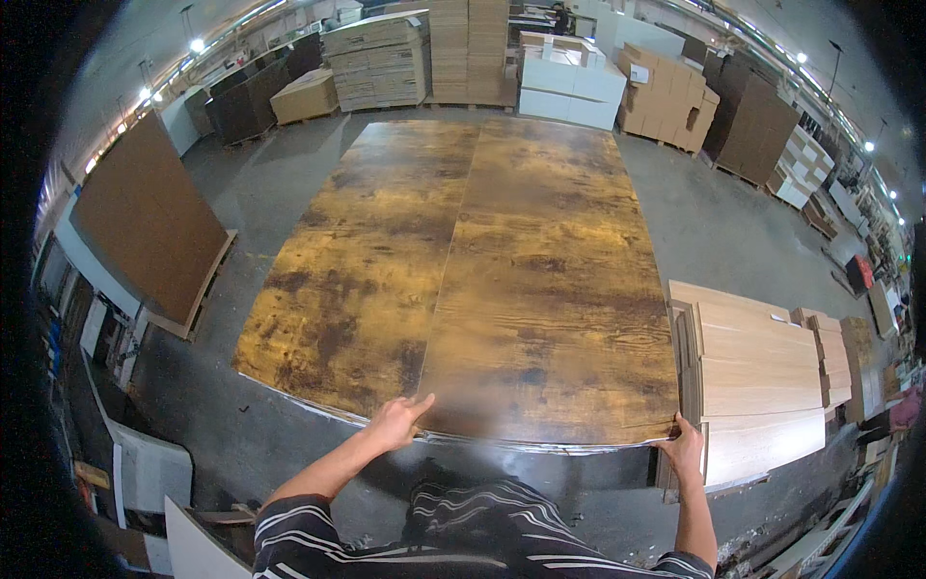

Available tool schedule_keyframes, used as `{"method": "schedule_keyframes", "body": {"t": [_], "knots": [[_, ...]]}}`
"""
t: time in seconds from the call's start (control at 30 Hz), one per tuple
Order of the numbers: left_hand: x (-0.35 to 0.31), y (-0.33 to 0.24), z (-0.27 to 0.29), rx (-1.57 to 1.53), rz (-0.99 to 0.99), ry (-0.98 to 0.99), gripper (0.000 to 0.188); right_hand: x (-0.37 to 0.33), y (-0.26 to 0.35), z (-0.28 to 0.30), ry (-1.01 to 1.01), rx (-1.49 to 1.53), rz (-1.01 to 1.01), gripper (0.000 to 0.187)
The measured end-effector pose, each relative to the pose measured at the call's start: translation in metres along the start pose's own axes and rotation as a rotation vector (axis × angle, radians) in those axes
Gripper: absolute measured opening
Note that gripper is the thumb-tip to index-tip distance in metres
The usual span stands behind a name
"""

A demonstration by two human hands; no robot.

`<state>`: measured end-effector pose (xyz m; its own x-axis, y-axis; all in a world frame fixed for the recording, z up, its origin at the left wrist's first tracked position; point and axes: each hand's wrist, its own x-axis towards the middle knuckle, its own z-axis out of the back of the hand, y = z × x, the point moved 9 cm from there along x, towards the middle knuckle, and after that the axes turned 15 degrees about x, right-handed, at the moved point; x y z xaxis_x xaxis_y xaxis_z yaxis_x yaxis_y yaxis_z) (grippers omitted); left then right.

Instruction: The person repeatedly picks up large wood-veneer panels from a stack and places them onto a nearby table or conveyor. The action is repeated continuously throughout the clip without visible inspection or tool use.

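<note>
Two long wood-grain boards lie side by side in front of me, with a thin seam between them. The right board [550,328] is yellow-brown with dark patches. The left board [357,280] has the same pattern. At the right board's near left corner, my left hand [397,423] grips the edge, its index finger stretched along the seam. My right hand [683,446] is closed around that board's near right corner, fingers on its side edge. Some of its fingers are hidden below. Pale edges of sheets show under the boards along the near side.
Pale wood panels [757,352] are stacked close on the right. A tall brown board stack [145,217] stands on a pallet at left. Cardboard stacks [376,63] and white boxes [571,82] line the back. White panels [154,473] lie at lower left.
</note>
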<state>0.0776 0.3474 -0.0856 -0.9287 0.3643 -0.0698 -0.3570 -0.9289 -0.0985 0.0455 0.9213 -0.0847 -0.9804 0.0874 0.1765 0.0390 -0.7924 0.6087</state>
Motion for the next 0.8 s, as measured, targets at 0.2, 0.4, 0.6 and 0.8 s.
{"method": "schedule_keyframes", "body": {"t": [0.2, 0.4, 0.6, 0.8], "knots": [[0.005, 0.005, -0.008, -0.033, 0.015, 0.096, 0.077, 0.000, 0.000, 0.000, -0.002, -0.019, -0.044, 0.082], [0.010, 0.001, -0.001, 0.010, -0.009, 0.070, 0.077, 0.007, 0.020, 0.011, -0.026, -0.042, 0.032, 0.072], [0.016, -0.001, 0.000, 0.085, -0.067, 0.135, 0.075, 0.003, 0.014, 0.009, -0.055, -0.029, -0.094, 0.075], [0.031, -0.005, 0.025, 0.306, -0.260, 0.286, 0.072, -0.090, 0.034, -0.031, -0.418, 0.063, -0.191, 0.092]]}}
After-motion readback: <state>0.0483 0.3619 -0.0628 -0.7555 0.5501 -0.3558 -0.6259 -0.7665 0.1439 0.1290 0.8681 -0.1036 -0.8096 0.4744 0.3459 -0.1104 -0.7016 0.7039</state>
